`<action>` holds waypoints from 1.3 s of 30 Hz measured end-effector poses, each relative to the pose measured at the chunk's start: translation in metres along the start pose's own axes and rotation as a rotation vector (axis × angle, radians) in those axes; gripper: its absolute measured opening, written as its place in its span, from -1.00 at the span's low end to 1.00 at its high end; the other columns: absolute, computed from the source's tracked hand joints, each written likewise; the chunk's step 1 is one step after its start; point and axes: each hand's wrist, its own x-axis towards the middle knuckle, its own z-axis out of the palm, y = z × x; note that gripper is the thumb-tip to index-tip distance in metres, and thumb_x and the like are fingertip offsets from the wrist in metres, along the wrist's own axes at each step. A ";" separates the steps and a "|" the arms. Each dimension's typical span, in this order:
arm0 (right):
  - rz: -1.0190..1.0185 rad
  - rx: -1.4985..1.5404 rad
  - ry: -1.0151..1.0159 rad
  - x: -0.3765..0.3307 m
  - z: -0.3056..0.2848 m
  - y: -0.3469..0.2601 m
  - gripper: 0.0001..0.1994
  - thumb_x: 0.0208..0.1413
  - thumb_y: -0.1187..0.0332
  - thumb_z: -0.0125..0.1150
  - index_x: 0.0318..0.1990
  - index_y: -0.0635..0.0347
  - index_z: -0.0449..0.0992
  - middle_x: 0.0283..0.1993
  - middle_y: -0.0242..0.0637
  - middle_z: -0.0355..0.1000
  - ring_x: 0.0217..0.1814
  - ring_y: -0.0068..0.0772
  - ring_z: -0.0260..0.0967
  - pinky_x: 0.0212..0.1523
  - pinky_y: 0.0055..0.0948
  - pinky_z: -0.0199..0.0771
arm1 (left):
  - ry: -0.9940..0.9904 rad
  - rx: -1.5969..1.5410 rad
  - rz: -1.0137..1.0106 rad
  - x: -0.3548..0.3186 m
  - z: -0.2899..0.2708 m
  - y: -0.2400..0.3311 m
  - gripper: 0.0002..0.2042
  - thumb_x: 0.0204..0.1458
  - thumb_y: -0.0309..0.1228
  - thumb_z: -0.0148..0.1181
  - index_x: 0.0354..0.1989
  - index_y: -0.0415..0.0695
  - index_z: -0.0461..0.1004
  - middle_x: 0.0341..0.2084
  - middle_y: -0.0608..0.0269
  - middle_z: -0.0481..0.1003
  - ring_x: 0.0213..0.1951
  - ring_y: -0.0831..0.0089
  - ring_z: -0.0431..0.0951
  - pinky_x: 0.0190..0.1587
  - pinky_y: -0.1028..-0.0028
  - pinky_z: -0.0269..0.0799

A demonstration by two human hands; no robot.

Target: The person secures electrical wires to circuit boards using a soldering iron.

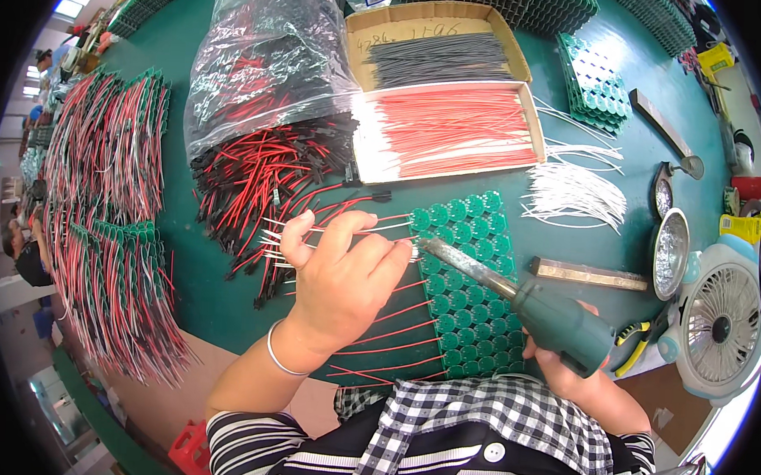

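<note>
A bundle of white wires (271, 248) pokes out to the left of my left hand (341, 274), whose fingers are pinched together close to the panel's left edge. My right hand (566, 369) is closed round the green handle of a soldering iron (555, 323), and its metal tip points left, almost at my left fingertips. Under the iron lies a green circuit board panel (470, 314) made up of several small round boards. Red wires (393, 336) run leftward from its left edge. My left fingers hide the exact wire end at the tip.
Beyond the panel, a cardboard box (534, 130) holds black and red wires, beside a plastic bag (270, 54) of red-black leads. Loose white wires (576, 195) lie rightward, near a metal bowl (670, 254), bar (591, 274), pliers (633, 346) and fan (721, 324). Wired boards (109, 226) are stacked left.
</note>
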 end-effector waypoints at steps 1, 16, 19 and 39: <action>0.043 -0.003 0.011 -0.001 0.001 -0.002 -0.78 0.10 0.24 0.09 -0.27 0.20 0.51 -0.57 -0.41 0.46 -0.42 -0.39 0.45 -0.19 -0.31 0.40 | 0.003 -0.001 0.004 0.000 0.000 -0.001 -0.92 -0.14 -0.37 0.29 -0.43 0.13 0.63 -0.55 0.61 0.46 -0.16 0.50 0.46 0.17 0.09 -0.13; 0.238 -0.019 0.061 -0.023 -0.015 -0.008 -0.82 0.03 0.44 0.14 -0.20 0.19 0.55 -0.52 -0.42 0.50 -0.39 -0.32 0.47 -0.10 -0.30 0.37 | 0.002 0.013 0.016 0.001 -0.002 0.001 -0.91 -0.15 -0.37 0.28 -0.43 0.13 0.62 -0.54 0.58 0.46 -0.17 0.48 0.47 0.16 0.10 -0.11; 0.288 0.050 0.153 -0.030 -0.010 -0.005 -0.80 0.05 0.40 0.14 -0.16 0.18 0.54 -0.56 -0.48 0.48 -0.38 -0.37 0.49 -0.09 -0.29 0.36 | -0.003 0.004 0.020 0.001 -0.002 0.001 -0.91 -0.15 -0.37 0.29 -0.43 0.13 0.61 -0.52 0.57 0.48 -0.16 0.46 0.48 0.14 0.11 -0.09; 0.039 -0.106 0.014 -0.022 -0.004 0.000 -0.78 0.16 0.25 0.04 -0.22 0.16 0.53 -0.55 -0.48 0.47 -0.34 -0.35 0.46 -0.09 -0.26 0.34 | 0.053 0.000 0.013 -0.013 0.004 0.014 -0.91 -0.14 -0.36 0.26 -0.41 0.10 0.60 -0.52 0.55 0.41 -0.14 0.45 0.44 0.16 0.02 -0.14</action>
